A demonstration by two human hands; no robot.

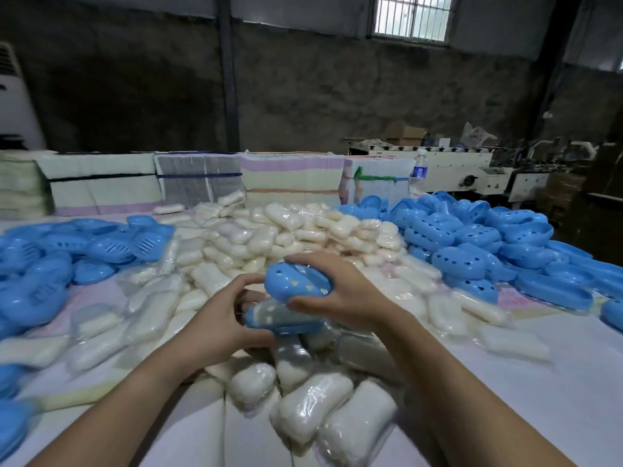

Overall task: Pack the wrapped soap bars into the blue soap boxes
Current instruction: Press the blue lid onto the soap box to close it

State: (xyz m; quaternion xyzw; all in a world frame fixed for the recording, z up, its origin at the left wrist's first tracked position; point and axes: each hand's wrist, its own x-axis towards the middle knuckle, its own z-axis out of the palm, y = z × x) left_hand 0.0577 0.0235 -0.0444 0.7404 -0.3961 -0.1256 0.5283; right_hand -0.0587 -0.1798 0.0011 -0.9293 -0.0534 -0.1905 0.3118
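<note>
My right hand (340, 291) grips a blue perforated soap box lid (296, 281), tilted above a blue box base (279, 320). My left hand (219, 318) holds that base from the left, fingers curled round it. A wrapped bar seems to lie inside the base, blurred. A large heap of white wrapped soap bars (269, 230) covers the middle of the table and spreads toward me (313, 409). Blue box bases with slots (67, 257) pile at the left. Blue lids with holes (472, 237) pile at the right.
Bundled stacks of flat printed cartons (202, 180) line the table's far edge. A water bottle (419, 170) stands beside them. A white machine (472, 166) and dark wall lie beyond. The table's pale cloth (539, 382) shows at the near right.
</note>
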